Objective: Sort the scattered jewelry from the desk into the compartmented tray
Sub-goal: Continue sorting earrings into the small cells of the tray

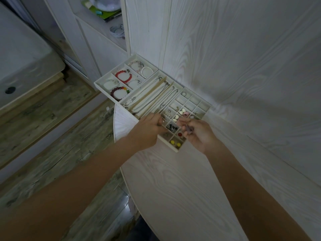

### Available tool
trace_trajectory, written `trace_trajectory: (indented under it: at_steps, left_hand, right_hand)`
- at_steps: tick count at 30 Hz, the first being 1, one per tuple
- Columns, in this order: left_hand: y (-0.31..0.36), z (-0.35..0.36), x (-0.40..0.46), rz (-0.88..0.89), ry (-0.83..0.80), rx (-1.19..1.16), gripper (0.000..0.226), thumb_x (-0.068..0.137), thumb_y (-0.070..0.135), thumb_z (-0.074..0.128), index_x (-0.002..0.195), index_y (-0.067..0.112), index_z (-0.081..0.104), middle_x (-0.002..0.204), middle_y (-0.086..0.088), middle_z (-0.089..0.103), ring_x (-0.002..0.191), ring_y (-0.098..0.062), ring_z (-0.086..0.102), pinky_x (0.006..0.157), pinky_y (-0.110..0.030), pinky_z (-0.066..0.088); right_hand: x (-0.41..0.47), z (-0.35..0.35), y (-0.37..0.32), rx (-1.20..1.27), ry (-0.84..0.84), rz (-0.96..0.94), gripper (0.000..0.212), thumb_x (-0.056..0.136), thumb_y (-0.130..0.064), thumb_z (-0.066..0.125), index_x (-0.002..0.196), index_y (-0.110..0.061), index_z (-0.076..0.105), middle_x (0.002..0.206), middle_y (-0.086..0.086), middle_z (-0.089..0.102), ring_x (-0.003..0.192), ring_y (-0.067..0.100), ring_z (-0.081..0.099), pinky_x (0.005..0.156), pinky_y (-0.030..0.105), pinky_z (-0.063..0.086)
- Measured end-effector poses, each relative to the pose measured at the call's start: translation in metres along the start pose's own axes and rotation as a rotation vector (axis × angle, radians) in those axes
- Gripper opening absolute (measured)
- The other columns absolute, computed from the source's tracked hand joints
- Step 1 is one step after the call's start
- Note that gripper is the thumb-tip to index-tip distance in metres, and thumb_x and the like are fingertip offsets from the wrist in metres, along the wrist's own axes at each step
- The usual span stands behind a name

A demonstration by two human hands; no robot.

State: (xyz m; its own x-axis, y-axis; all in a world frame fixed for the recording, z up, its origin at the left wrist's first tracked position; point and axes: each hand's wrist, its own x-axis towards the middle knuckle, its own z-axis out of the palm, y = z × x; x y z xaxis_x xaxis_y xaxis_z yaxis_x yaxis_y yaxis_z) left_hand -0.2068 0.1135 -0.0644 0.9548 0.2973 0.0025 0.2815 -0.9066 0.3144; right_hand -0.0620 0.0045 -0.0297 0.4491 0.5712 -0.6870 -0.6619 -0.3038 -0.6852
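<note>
A cream compartmented tray [205, 108] lies on the pale wooden desk [182, 188] against the wall. Its left cells hold bead bracelets [123, 76], the middle lanes hold silver necklaces [152, 98], and the small square cells hold earrings and charms [175, 142]. My left hand [147, 131] hovers over the tray's near left edge and pinches a small silvery piece [163, 121] above the small cells. Over the tray's near right corner, my right hand [198, 133] has its fingers curled around a small purplish piece [189, 129].
The tray's left end overhangs the desk's curved edge [115, 126]. Beyond it are a wooden floor [52, 136], a white cabinet [95, 49] with a shelf holding coiled cable [118, 30], and a white box [22, 63] at the far left.
</note>
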Motion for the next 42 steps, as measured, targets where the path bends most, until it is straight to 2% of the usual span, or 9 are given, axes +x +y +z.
trace_trajectory:
  at_steps: [3, 6, 8, 14, 20, 28, 33, 36, 42]
  left_hand:
    - [0.001, -0.004, 0.008, -0.158, 0.152, -0.268, 0.031, 0.076, -0.012, 0.056, 0.095, 0.007, 0.071, 0.109, -0.008, 0.05, 0.107, -0.024, 0.046, 0.086, -0.026, 0.036]
    - [0.007, -0.016, 0.017, -0.331, 0.23, -0.538, 0.027, 0.083, -0.011, 0.052, 0.095, 0.006, 0.07, 0.101, 0.002, 0.041, 0.091, -0.007, 0.045, 0.085, -0.014, 0.037]
    - [0.011, -0.023, 0.02, -0.312, 0.222, -0.606, 0.024, 0.089, -0.001, 0.053, 0.106, 0.008, 0.068, 0.099, 0.003, 0.041, 0.076, 0.0, 0.045, 0.072, -0.001, 0.034]
    - [0.01, -0.029, 0.028, -0.227, 0.092, -0.606, 0.029, 0.085, 0.005, 0.065, 0.113, 0.011, 0.067, 0.101, 0.0, 0.049, 0.09, -0.006, 0.049, 0.074, 0.007, 0.03]
    - [0.005, -0.033, 0.036, -0.257, 0.095, -0.731, 0.012, 0.079, 0.004, 0.072, 0.082, 0.013, 0.064, 0.081, 0.009, 0.056, 0.066, 0.009, 0.049, 0.059, -0.005, 0.035]
    - [0.001, -0.039, 0.052, -0.243, 0.123, -0.869, 0.01, 0.081, 0.011, 0.07, 0.08, 0.017, 0.062, 0.076, 0.007, 0.065, 0.073, 0.0, 0.058, 0.069, -0.012, 0.046]
    - [0.006, -0.032, 0.075, -0.224, 0.092, -1.074, 0.01, 0.081, 0.01, 0.07, 0.082, 0.015, 0.061, 0.086, -0.008, 0.072, 0.086, -0.024, 0.069, 0.086, -0.042, 0.053]
    - [0.017, -0.029, 0.088, -0.213, 0.089, -1.176, 0.009, 0.082, 0.004, 0.067, 0.085, 0.006, 0.058, 0.084, -0.013, 0.071, 0.082, -0.027, 0.069, 0.08, -0.039, 0.056]
    - [0.025, -0.026, 0.106, -0.221, 0.118, -1.352, 0.007, 0.085, 0.002, 0.063, 0.086, 0.005, 0.057, 0.078, -0.003, 0.073, 0.073, -0.013, 0.07, 0.063, -0.018, 0.053]
  right_hand:
    - [-0.003, 0.0, 0.0, 0.097, -0.1, -0.003, 0.023, 0.097, 0.002, 0.04, 0.115, 0.006, 0.054, 0.082, 0.016, 0.07, 0.058, 0.01, 0.062, 0.047, 0.014, 0.047]
    - [-0.005, 0.007, 0.0, 0.087, -0.163, 0.006, 0.023, 0.1, -0.002, 0.038, 0.117, 0.004, 0.052, 0.083, 0.014, 0.072, 0.067, 0.014, 0.068, 0.047, 0.016, 0.048]
    - [-0.005, 0.011, -0.001, 0.088, -0.18, 0.006, 0.024, 0.098, 0.005, 0.035, 0.115, 0.005, 0.052, 0.085, 0.017, 0.071, 0.077, 0.02, 0.07, 0.05, 0.017, 0.051]
    - [-0.007, 0.022, -0.008, 0.025, -0.261, -0.004, 0.025, 0.09, 0.012, 0.038, 0.095, -0.001, 0.059, 0.083, 0.011, 0.068, 0.08, 0.018, 0.064, 0.072, 0.028, 0.059]
    - [-0.005, 0.023, -0.017, 0.009, -0.336, 0.019, 0.033, 0.088, 0.011, 0.035, 0.1, 0.0, 0.063, 0.091, 0.017, 0.067, 0.081, 0.021, 0.066, 0.071, 0.028, 0.059]
    - [0.007, 0.003, -0.02, -0.039, -0.206, 0.017, 0.031, 0.089, 0.006, 0.037, 0.099, 0.001, 0.066, 0.085, 0.015, 0.07, 0.07, 0.019, 0.067, 0.053, 0.021, 0.054]
    - [0.019, -0.014, -0.026, 0.078, -0.138, 0.028, 0.02, 0.093, -0.005, 0.044, 0.096, 0.001, 0.062, 0.066, 0.007, 0.061, 0.049, 0.012, 0.055, 0.042, 0.02, 0.044]
    - [0.023, -0.023, -0.032, -0.005, -0.118, -0.025, 0.021, 0.095, -0.014, 0.052, 0.104, -0.001, 0.064, 0.065, 0.003, 0.059, 0.045, 0.008, 0.052, 0.039, 0.018, 0.041]
    - [0.026, -0.044, -0.042, -0.15, -0.071, -0.038, 0.018, 0.094, -0.013, 0.052, 0.085, -0.008, 0.067, 0.064, 0.0, 0.066, 0.052, 0.008, 0.06, 0.038, 0.014, 0.034]
